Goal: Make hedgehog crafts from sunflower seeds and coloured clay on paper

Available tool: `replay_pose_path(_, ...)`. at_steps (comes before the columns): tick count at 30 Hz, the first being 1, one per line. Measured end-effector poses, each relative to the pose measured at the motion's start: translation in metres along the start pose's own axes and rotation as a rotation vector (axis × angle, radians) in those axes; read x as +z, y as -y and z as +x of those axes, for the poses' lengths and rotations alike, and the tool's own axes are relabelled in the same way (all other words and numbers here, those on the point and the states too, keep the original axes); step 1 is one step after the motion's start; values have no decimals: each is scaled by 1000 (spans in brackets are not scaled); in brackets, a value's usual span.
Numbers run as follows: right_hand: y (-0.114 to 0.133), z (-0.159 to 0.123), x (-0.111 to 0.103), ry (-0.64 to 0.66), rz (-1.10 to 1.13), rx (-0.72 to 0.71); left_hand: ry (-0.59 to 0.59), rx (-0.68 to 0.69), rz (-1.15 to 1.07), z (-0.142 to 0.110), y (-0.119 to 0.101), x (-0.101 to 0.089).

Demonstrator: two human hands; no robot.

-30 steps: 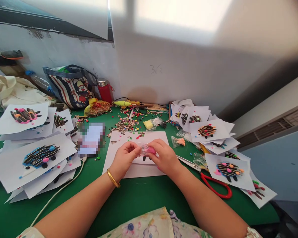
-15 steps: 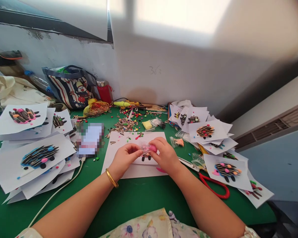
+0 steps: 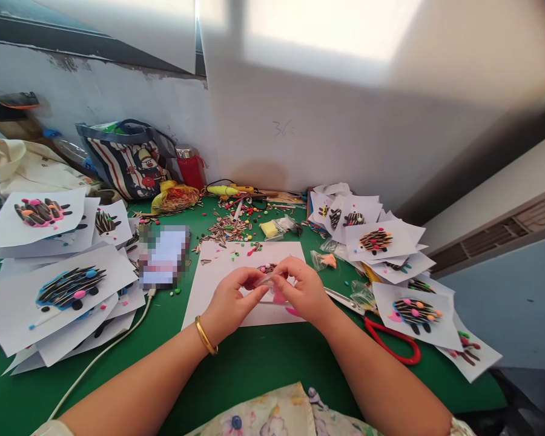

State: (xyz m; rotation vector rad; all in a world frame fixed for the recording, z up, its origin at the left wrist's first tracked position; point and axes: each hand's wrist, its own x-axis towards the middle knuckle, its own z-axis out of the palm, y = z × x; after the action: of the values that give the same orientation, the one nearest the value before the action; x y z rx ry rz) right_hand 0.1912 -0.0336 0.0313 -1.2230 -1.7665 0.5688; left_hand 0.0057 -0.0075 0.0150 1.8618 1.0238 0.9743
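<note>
Since the earlier frame, pink clay (image 3: 279, 295) has shifted lower, to just below the fingertips, above 1 large white sheet (image 3: 209, 284). 2 hands, left hand (image 3: 229, 306) and right hand (image 3: 305, 290), pinch 1 clear packet (image 3: 266, 280), their fingers curled and wrists angled inward. 1 gold bangle (image 3: 202, 334) circles the left wrist. Nearby lie 1 phone (image 3: 166, 257) and 1 pair of scissors (image 3: 367, 322). Handwriting on the wall (image 3: 345, 139) reads "36", then something unclear.
</note>
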Motion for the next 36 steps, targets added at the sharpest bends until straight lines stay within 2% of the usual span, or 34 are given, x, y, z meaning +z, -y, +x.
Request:
replay_pose_path(4, 1, 0, 0, -32, 68, 33, -33, -29, -66, 0, 1, -3)
replay_pose_path(12, 4, 0, 1, 27, 240, 57, -35, 58, -35, -3, -8, -5)
replay_pose_path(16, 4, 0, 2, 98, 225, 69, -9, 78, -11, -4, -8, -2)
replay_pose_path(22, 6, 0, 2, 132, 184, 42, 35, 144, 39, -8, -9, -3)
replay_pose_path(29, -1, 4, -12, 185, 284, 131, 7, 171, -9, -6, -10, -7)
replay_pose_path(36, -1, 8, -28, 176, 153, 86, -19, 82, -136, -6, -6, -3)
